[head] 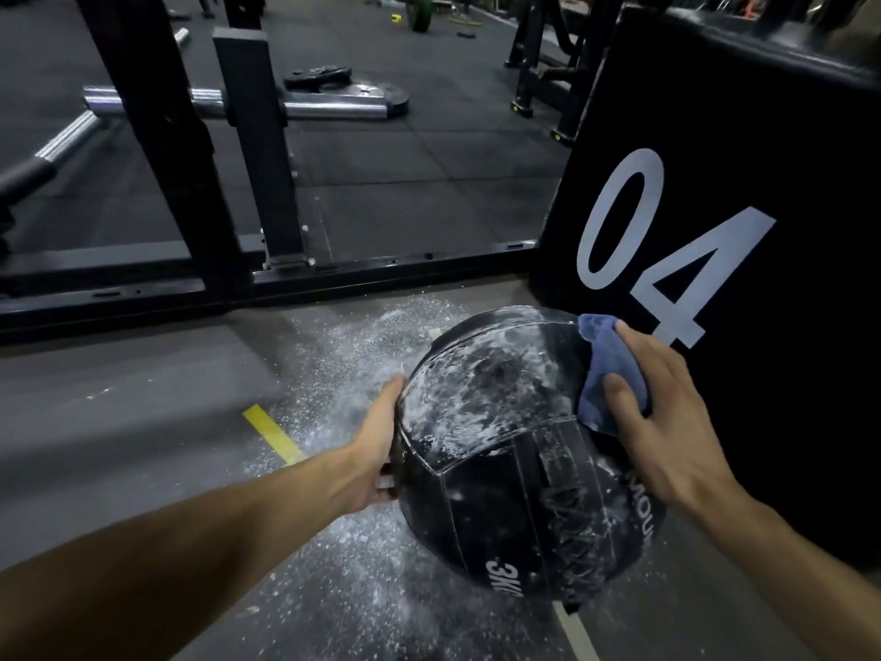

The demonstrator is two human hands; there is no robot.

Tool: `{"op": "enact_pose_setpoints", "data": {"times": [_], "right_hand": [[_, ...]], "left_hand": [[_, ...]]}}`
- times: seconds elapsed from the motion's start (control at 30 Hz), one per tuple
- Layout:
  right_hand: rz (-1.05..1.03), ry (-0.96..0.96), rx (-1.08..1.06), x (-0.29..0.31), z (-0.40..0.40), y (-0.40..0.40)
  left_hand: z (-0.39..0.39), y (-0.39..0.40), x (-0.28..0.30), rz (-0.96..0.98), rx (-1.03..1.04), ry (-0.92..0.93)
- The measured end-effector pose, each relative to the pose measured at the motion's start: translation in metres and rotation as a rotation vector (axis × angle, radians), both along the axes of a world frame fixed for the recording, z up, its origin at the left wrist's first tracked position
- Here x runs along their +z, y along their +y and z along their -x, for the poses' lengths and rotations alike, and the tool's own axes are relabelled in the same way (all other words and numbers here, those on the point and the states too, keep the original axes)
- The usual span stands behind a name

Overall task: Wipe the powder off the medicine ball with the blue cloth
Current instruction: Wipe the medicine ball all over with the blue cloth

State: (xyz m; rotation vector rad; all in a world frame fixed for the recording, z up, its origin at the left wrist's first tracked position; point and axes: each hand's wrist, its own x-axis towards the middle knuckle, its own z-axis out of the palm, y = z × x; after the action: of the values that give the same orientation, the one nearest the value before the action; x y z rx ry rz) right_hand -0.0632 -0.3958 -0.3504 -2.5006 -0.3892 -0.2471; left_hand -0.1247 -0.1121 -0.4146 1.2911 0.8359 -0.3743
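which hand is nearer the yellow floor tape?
Left. The left hand holds the medicine ball's left side, just right of the yellow tape; the right hand presses the blue cloth on the ball's far right side.

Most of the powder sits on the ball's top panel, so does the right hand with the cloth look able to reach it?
Probably yes: the right hand presses the blue cloth beside that powdered panel, with nothing between.

Powder-caked black medicine ball (pixel 496 450), blue cloth (pixel 605 369) atop
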Motion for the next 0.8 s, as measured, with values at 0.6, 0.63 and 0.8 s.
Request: {"op": "enact_pose_setpoints", "data": {"times": [0.6,0.63,0.8], "right_hand": [[-0.185,0.277,0.075,0.009,-0.043,0.027],[-0.159,0.274,0.072,0.014,-0.042,0.032],[0.147,0.147,0.154,0.035,-0.004,0.058]], "left_hand": [[0.033,0.016,0.02,-1.016,-0.491,-0.513],[0.032,0.014,0.019,-1.041,-0.492,-0.526],[0.03,0.013,0.018,-1.08,-0.504,-0.556]]}}
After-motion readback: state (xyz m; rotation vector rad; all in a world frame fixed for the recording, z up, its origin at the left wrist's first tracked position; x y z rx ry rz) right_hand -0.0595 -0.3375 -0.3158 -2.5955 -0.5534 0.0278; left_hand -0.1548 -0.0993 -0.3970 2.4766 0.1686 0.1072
